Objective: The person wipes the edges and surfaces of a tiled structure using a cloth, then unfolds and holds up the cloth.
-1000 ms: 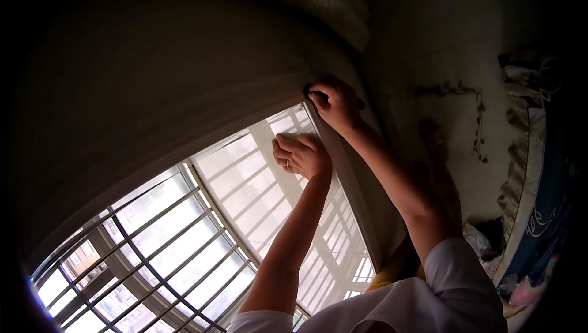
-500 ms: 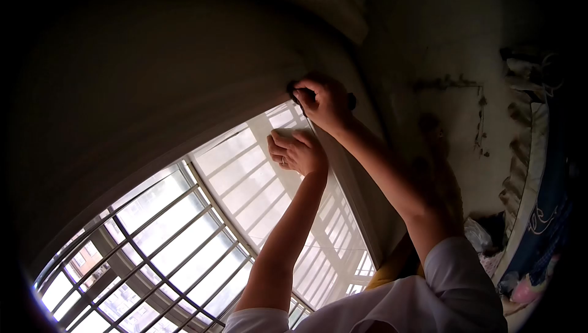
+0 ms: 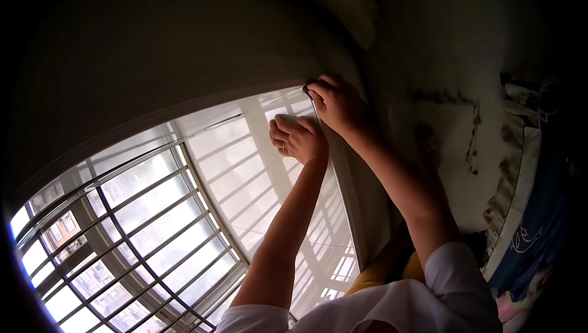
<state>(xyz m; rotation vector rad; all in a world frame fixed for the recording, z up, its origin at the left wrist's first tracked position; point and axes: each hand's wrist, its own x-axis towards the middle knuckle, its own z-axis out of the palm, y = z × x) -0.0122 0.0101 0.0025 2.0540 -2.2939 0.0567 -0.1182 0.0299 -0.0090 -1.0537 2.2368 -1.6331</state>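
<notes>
Head | hands [image 3: 299, 139] at panel [image 3: 229, 168] | blue fabric [image 3: 531, 265]: white lettering [image 3: 525, 239], unreadable

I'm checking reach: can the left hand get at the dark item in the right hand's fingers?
Probably yes: the left hand is near the dark item, nothing visible between, though the right hand holds it.

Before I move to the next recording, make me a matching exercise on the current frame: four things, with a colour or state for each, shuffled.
Things:
1. Left hand
2. Right hand
3. Shirt
4. Window

Colours or states:
A. barred
B. pinches a dark thing
C. white
D. wears a ring

Pairs: 1-D, 2-B, 3-C, 4-A
</notes>
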